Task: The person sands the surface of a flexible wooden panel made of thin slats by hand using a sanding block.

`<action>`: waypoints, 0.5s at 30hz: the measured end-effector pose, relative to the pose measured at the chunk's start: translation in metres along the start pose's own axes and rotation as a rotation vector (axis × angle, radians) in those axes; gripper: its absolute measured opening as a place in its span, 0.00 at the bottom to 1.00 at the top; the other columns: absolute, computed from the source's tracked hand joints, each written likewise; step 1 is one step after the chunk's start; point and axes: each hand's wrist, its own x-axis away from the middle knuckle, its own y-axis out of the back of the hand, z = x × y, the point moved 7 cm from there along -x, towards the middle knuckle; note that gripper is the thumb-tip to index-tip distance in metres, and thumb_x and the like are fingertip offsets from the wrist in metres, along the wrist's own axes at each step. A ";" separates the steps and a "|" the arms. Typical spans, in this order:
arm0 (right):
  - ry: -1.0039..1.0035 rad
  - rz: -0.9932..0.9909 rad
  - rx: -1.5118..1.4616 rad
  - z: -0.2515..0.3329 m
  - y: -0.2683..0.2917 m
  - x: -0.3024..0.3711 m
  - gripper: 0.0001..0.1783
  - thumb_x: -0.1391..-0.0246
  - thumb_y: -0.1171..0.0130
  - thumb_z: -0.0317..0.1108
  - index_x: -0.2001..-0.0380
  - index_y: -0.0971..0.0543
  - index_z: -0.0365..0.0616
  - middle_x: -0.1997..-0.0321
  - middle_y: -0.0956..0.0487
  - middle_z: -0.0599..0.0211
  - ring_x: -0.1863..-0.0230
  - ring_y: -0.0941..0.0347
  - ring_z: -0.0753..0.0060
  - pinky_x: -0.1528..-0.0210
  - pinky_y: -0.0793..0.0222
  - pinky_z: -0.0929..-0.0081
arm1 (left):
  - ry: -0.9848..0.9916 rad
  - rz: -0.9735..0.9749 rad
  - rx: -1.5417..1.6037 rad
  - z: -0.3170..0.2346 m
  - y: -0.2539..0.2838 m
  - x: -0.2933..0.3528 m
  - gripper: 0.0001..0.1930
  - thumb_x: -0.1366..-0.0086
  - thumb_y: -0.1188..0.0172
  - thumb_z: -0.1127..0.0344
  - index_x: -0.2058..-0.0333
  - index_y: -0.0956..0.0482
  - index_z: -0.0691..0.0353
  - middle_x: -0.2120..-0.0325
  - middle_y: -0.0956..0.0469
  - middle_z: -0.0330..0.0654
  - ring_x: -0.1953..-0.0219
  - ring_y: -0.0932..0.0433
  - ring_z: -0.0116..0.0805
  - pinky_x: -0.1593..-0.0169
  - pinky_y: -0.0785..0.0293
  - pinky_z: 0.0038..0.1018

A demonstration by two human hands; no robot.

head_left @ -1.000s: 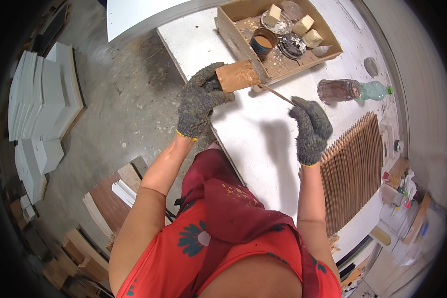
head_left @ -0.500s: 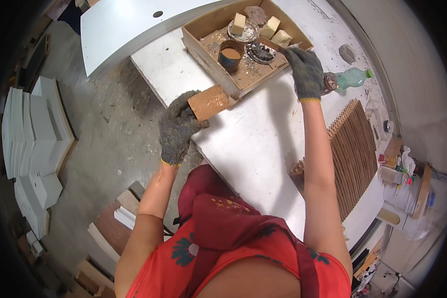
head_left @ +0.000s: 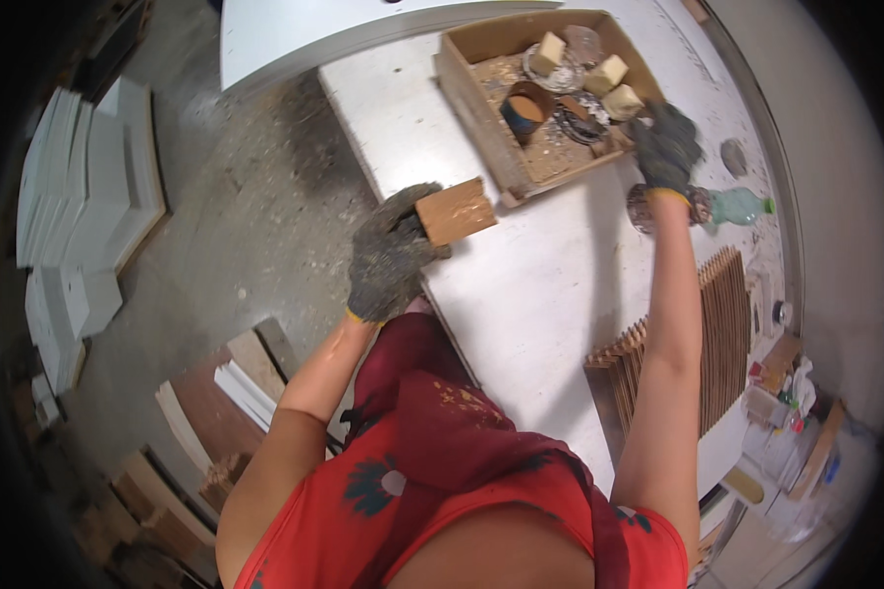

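My left hand [head_left: 393, 250], in a dark grey work glove with a yellow cuff, pinches a small flat wooden board [head_left: 457, 211] over the table's left edge. Shiny patches mark the board's face. My right hand [head_left: 668, 152], gloved alike and slightly blurred, is at the near right corner of a shallow open wooden box [head_left: 486, 147]. Its fingers are curled, and what they hold is hidden. Inside the box are a round can with brown contents [head_left: 527, 110], a dish of dark material [head_left: 581, 123], and several pale yellow blocks [head_left: 606, 75].
A white table [head_left: 521, 285] carries the box. Right of my right forearm stands a stack of thin brown slats [head_left: 725, 334]. A green plastic bottle [head_left: 742, 206] lies beyond my right wrist. White panels [head_left: 93, 167] are stacked on the floor at left; wooden boards [head_left: 201, 407] lie below.
The view has shifted, so the box and table appear farther right. My right hand has drawn back from the dark dish to the box's corner. The left still holds the wooden board.
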 end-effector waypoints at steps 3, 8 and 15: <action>-0.020 -0.175 0.218 -0.042 0.036 0.041 0.32 0.48 0.42 0.57 0.43 0.24 0.54 0.43 0.23 0.54 0.36 0.35 0.48 0.36 0.40 0.51 | -0.074 -0.012 -0.034 -0.001 0.005 -0.002 0.38 0.55 0.29 0.84 0.41 0.29 0.66 0.48 0.24 0.45 0.48 0.24 0.34 0.50 0.21 0.28; -0.313 0.180 -0.268 -0.147 0.000 0.085 0.34 0.46 0.39 0.52 0.41 0.26 0.44 0.46 0.22 0.45 0.44 0.26 0.50 0.39 0.35 0.58 | -0.013 -0.039 -0.073 0.009 -0.002 -0.008 0.35 0.50 0.31 0.82 0.41 0.30 0.68 0.50 0.23 0.47 0.52 0.22 0.33 0.52 0.22 0.26; -0.165 -0.144 -0.493 -0.043 0.157 0.079 0.27 0.47 0.31 0.32 0.44 0.24 0.37 0.53 0.18 0.56 0.56 0.22 0.72 0.50 0.26 0.72 | -0.003 -0.078 -0.013 0.017 0.007 0.007 0.31 0.46 0.33 0.79 0.42 0.29 0.70 0.52 0.23 0.47 0.54 0.22 0.33 0.53 0.22 0.27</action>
